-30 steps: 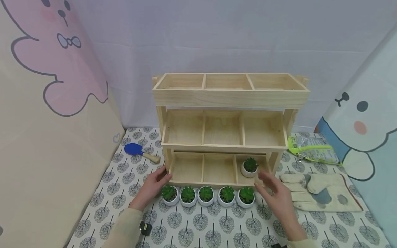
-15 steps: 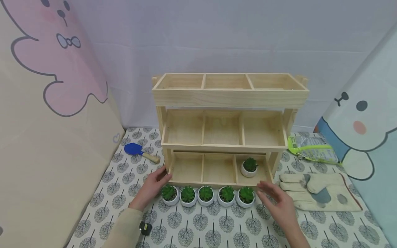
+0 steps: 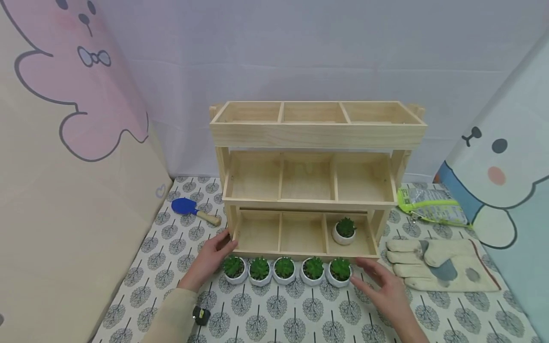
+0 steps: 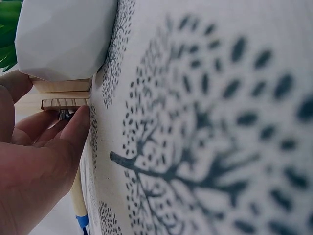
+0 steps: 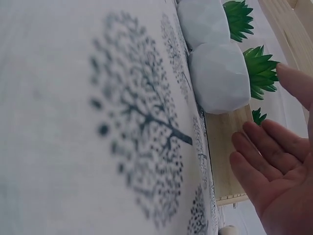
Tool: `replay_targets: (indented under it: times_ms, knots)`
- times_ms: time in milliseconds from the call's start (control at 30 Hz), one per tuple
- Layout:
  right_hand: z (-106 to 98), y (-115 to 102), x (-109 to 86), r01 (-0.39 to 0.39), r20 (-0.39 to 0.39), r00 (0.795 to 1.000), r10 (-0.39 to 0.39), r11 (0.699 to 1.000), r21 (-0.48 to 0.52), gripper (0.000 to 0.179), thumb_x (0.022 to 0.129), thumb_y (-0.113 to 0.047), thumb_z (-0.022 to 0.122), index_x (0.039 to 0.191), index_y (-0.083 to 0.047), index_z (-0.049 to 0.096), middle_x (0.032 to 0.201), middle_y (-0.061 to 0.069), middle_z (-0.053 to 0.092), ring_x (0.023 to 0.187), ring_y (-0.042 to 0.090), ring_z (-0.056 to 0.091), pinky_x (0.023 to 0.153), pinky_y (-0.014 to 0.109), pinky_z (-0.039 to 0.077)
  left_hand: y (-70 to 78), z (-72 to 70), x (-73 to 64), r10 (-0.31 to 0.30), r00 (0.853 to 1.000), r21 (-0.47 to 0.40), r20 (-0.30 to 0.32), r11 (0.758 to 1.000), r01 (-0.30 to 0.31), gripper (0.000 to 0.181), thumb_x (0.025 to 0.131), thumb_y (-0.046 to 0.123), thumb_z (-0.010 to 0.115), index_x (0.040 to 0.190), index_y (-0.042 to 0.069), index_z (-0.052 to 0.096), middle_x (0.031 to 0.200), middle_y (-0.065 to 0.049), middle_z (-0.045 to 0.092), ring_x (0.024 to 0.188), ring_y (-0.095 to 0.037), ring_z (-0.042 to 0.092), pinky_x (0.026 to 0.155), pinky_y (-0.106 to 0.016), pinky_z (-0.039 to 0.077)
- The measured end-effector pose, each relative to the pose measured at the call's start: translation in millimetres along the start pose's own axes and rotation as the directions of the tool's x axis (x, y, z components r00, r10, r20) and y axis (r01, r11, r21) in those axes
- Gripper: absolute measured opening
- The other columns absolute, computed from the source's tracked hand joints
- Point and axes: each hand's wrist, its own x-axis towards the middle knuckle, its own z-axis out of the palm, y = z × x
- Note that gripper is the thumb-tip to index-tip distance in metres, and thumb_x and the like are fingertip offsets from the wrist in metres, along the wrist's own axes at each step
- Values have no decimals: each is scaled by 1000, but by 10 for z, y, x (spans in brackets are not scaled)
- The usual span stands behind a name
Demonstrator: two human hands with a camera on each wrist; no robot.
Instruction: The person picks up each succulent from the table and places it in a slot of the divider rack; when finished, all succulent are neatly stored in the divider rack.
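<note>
A three-tier wooden planter shelf (image 3: 319, 136) with three compartments per tier stands on the cloth. My left hand (image 3: 210, 259) grips the lower left corner of its bottom tier, thumb at the front and fingers round the end, as the left wrist view shows. One white pot with a green succulent (image 3: 344, 232) sits in the bottom right compartment. Several matching potted succulents (image 3: 285, 270) line up in front of the shelf. My right hand (image 3: 386, 290) is beside the rightmost potted succulent (image 5: 220, 78), fingers apart and holding nothing, thumb tip near its leaves.
A blue trowel (image 3: 195, 210) with a wooden handle lies left of the shelf. To the right are a pair of pale work gloves (image 3: 446, 267) and a clear zip bag with yellow-green trim (image 3: 433, 206). A small black object (image 3: 200, 315) is by the left wrist.
My right hand has drawn back from the potted succulent in the bottom right compartment and come down towards the rightmost pot of the front row. The left hand stays at the shelf corner.
</note>
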Motion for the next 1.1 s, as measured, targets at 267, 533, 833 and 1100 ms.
replay_targets:
  times_ms: [267, 533, 833, 1100]
  knots:
    - [36, -32, 17, -5, 80, 997, 3, 1000, 17, 58, 87, -30, 87, 138, -12, 66, 138, 8, 67, 129, 32, 61, 108, 28, 47, -2, -1, 2, 2, 1000, 1, 3, 1000, -2, 69, 106, 32, 65, 162, 6, 36, 160, -21, 42, 145, -38, 44, 118, -47, 38]
    - [79, -79, 66, -32, 120, 992, 33, 999, -13, 63, 83, -32, 90, 137, -8, 67, 139, 15, 64, 129, 39, 61, 108, 47, 50, -35, 15, 31, -31, 1000, 0, -2, 1000, 31, 71, 105, 33, 67, 163, 7, 36, 160, -18, 43, 145, -35, 45, 118, -45, 39]
    - [102, -86, 109, -44, 161, 986, 49, 998, -39, 69, 78, -33, 94, 136, -6, 67, 135, 16, 67, 123, 34, 65, 105, 44, 54, -24, 25, 26, -35, 999, 5, -5, 999, 35, 70, 105, 31, 67, 162, 8, 36, 160, -18, 43, 145, -34, 45, 118, -44, 39]
    - [121, -100, 156, -35, 209, 977, 52, 996, -83, 75, 75, -35, 96, 137, -5, 66, 134, 19, 67, 120, 36, 67, 101, 44, 56, -27, 15, 28, -36, 999, 10, -10, 999, 36, 69, 105, 31, 67, 163, 9, 36, 161, -18, 43, 145, -34, 45, 118, -44, 39]
